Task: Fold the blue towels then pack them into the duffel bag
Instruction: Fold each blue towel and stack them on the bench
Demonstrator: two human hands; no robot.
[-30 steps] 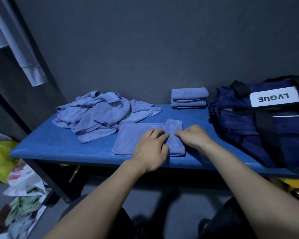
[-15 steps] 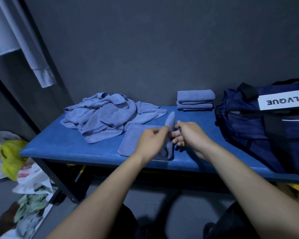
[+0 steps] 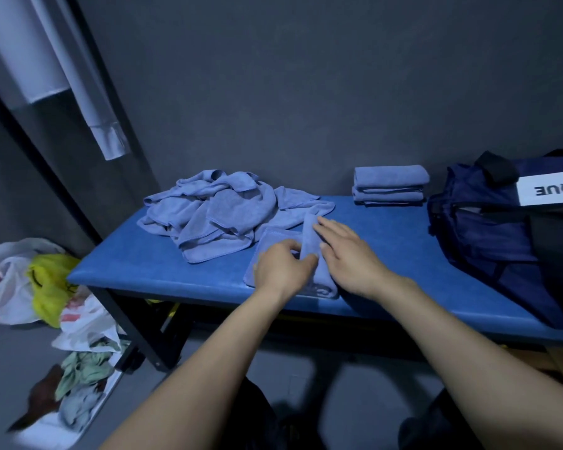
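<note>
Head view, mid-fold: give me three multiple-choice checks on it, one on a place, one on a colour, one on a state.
1. Where does the stack of folded towels sit?
A. At the back of the bench, between the loose towel pile and the duffel bag
B. Inside the duffel bag
C. On the floor

2. What colour is the bench top?
A. Red
B. Blue
C. White

3. How is the right hand on the towel being folded?
A. Clenched in a fist off the towel
B. Out of view
C. Fingers straight, laid against its fold

Key:
1 A, the stack rests by the wall, with the loose towel pile left of it and the duffel bag right.
2 B, the padded top is blue.
3 C, its fingers lie extended along the fold, while the left hand pinches the cloth.
</note>
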